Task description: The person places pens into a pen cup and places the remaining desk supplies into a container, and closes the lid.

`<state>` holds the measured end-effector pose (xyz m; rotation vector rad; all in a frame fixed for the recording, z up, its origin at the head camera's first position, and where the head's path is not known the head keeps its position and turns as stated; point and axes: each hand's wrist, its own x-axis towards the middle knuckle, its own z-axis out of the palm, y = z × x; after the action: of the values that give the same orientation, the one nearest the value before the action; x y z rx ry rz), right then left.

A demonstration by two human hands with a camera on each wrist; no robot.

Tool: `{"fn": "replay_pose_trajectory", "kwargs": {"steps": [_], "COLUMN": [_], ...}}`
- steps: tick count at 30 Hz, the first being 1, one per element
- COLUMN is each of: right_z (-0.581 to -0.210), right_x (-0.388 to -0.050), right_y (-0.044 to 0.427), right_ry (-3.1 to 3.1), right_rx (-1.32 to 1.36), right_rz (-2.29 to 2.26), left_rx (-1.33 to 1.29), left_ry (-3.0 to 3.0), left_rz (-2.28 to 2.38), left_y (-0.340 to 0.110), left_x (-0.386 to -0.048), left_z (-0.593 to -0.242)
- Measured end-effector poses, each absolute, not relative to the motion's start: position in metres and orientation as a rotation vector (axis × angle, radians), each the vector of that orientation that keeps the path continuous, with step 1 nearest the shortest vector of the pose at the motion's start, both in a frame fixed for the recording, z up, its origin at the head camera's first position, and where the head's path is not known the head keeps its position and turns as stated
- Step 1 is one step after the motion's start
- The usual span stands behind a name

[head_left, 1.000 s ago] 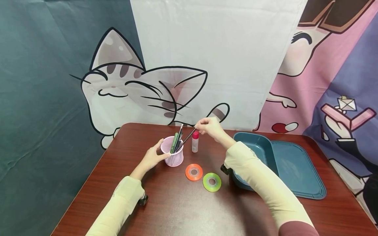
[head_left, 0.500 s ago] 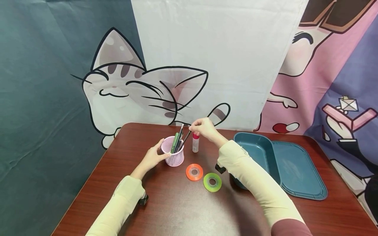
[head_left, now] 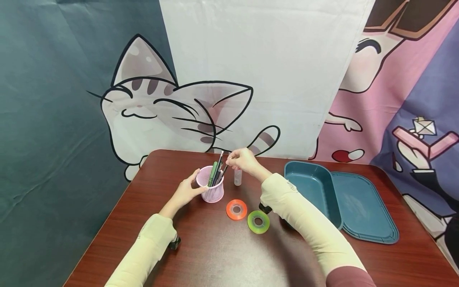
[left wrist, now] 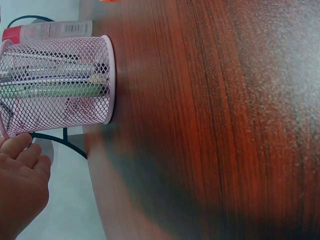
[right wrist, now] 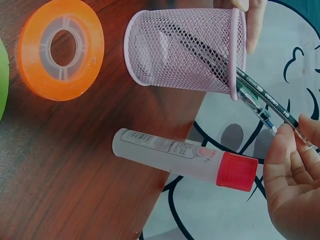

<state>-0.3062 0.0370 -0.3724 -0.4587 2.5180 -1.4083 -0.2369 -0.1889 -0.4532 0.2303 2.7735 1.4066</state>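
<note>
My left hand (head_left: 183,193) grips a pink mesh pen cup (head_left: 213,195) at its rim, thumb on the near side and fingers round the left. Upright in the cup stand a green pen (head_left: 212,174) and several other pens. Between thumb and fingertips, my right hand (head_left: 244,161) pinches the upper end of a dark HB pencil (right wrist: 265,96); its lower part is inside the cup, leaning against the rim. Next to it, a clear-barrelled pen (right wrist: 254,107) pokes out. A glue stick (right wrist: 172,154) with a red cap stands just right of the cup, its cap hidden by my right hand in the head view.
In front of the cup lie an orange tape roll (head_left: 229,210) and a green tape roll (head_left: 252,226). A blue-green box (head_left: 335,203) stands at the right under my right forearm, its flat lid (head_left: 369,207) beside it. A printed cloth (head_left: 287,59) hangs behind the table (head_left: 215,255).
My right hand has moved left and down toward the cup, lowering the pencil farther into it and covering the glue stick's cap. The left hand stays on the cup.
</note>
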Motion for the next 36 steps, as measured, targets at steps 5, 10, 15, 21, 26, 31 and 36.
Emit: {"fn": "replay_pose_trajectory", "kwargs": {"steps": [5, 10, 15, 21, 26, 31, 36], "right_z": [-0.373, -0.370, -0.367, -0.365, -0.366, -0.368, -0.369], "right_x": [-0.306, -0.305, -0.301, -0.295, -0.291, -0.289, -0.287], "right_y": [0.041, 0.052, 0.071, 0.097, 0.117, 0.137, 0.157], "right_ry": [2.483, 2.512, 2.503, 2.485, 2.488, 2.499, 2.458], "right_rx": [-0.444, -0.456, -0.503, -0.518, -0.481, -0.446, -0.446], "right_rz": [-1.455, -1.429, -1.435, -1.474, -1.473, -1.490, -1.561], "left_rx": [0.237, 0.233, 0.229, 0.225, 0.232, 0.237, 0.228], "left_ry": [2.777, 2.776, 2.766, 2.757, 2.768, 2.772, 2.754], "left_rz": [1.410, 1.409, 1.403, 1.406, 1.401, 1.395, 1.419], "left_y": [-0.188, -0.189, -0.189, -0.189, -0.189, -0.189, -0.190], "left_x": [-0.237, -0.236, -0.236, -0.235, -0.235, -0.235, -0.235], "left_z": [-0.454, -0.455, -0.453, -0.451, -0.450, -0.451, -0.454]}}
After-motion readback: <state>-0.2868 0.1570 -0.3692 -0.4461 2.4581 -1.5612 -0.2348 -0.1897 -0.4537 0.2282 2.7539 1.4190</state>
